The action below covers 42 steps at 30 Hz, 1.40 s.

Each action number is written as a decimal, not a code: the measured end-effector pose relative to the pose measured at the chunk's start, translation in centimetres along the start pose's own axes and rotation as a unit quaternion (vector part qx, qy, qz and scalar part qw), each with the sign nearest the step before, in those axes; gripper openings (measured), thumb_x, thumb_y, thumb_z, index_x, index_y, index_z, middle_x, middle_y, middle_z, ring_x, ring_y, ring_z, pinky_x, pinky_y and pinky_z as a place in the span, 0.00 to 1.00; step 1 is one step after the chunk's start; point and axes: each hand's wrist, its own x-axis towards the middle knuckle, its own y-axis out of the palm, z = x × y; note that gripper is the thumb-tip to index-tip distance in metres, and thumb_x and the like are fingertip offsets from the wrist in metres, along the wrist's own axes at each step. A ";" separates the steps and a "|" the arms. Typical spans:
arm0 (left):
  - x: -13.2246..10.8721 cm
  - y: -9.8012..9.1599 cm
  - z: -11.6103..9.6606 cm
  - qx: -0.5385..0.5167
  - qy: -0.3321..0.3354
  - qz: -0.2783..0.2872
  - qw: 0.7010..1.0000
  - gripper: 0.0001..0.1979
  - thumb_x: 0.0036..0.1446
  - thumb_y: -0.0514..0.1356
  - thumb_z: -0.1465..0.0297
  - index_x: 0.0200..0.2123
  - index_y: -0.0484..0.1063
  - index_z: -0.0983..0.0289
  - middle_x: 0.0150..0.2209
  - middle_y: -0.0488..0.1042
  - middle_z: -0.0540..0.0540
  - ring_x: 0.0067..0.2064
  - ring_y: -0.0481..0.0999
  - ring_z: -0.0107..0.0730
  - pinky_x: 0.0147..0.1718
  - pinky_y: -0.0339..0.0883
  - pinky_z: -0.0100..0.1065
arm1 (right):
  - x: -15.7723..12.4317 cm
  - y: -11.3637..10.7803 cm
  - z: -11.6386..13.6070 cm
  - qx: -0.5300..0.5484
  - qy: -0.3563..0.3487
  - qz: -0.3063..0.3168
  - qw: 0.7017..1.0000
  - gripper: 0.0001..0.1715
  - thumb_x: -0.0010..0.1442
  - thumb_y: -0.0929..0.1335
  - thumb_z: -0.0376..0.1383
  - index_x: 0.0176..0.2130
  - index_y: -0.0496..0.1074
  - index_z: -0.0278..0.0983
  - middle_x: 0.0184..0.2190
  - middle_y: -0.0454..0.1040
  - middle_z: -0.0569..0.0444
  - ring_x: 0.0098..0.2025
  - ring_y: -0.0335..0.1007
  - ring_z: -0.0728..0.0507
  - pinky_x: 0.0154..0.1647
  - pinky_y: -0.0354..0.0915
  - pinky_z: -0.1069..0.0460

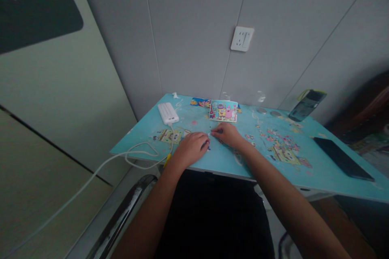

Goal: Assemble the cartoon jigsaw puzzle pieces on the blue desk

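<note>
My left hand (193, 146) rests on the turquoise table near its front edge, fingers curled in. A dark patch shows between its thumb and fingers; whether that is an object or a shadow I cannot tell. Just to the right, my right hand (227, 134) is pinched together over the tabletop, its fingertips pointing left. Whatever lies in the pinch is too small to name. Small pale and dark bits lie between the two hands. Behind the right hand a card with colourful cartoon figures (223, 111) lies by another blue printed piece (199, 102).
A white power bank (167, 113) with a white cable (105, 166) lies at left. On the right are a dark bottle (306, 105) and a black tablet-like slab (343, 158). Clear round items (276, 113) sit near the wall. The table (261, 166) bears cartoon prints.
</note>
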 end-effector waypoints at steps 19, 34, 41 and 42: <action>0.0 0.1 0.1 -0.012 0.011 -0.007 1.000 0.10 0.68 0.54 0.69 0.48 0.74 0.60 0.51 0.77 0.56 0.54 0.75 0.40 0.58 0.66 0.43 | -2.2 -4.3 -6.9 0.038 0.125 -0.202 0.971 0.19 0.64 0.64 0.36 0.48 0.81 0.35 0.42 0.82 0.46 0.40 0.77 0.40 0.46 0.68 0.47; 0.2 0.5 0.5 -0.018 0.010 -0.002 1.000 0.12 0.67 0.54 0.72 0.48 0.75 0.60 0.50 0.77 0.56 0.53 0.75 0.39 0.57 0.67 0.42 | -3.2 -4.1 -9.0 0.015 0.187 -0.135 0.973 0.17 0.61 0.66 0.33 0.46 0.81 0.35 0.40 0.83 0.47 0.40 0.78 0.42 0.44 0.68 0.50; 0.3 0.5 0.5 -0.017 0.009 0.003 1.000 0.12 0.67 0.54 0.71 0.49 0.75 0.59 0.51 0.77 0.56 0.54 0.75 0.40 0.57 0.67 0.43 | -3.1 -3.8 -8.3 0.008 0.172 -0.107 0.979 0.16 0.63 0.67 0.35 0.47 0.81 0.37 0.41 0.83 0.47 0.41 0.78 0.41 0.45 0.68 0.50; 0.3 0.5 0.5 -0.017 0.009 0.004 1.000 0.12 0.67 0.54 0.71 0.49 0.75 0.59 0.51 0.77 0.56 0.54 0.75 0.40 0.57 0.67 0.43 | -3.1 -3.7 -8.1 0.007 0.169 -0.105 0.980 0.16 0.63 0.67 0.36 0.48 0.81 0.37 0.41 0.83 0.47 0.41 0.78 0.42 0.45 0.68 0.50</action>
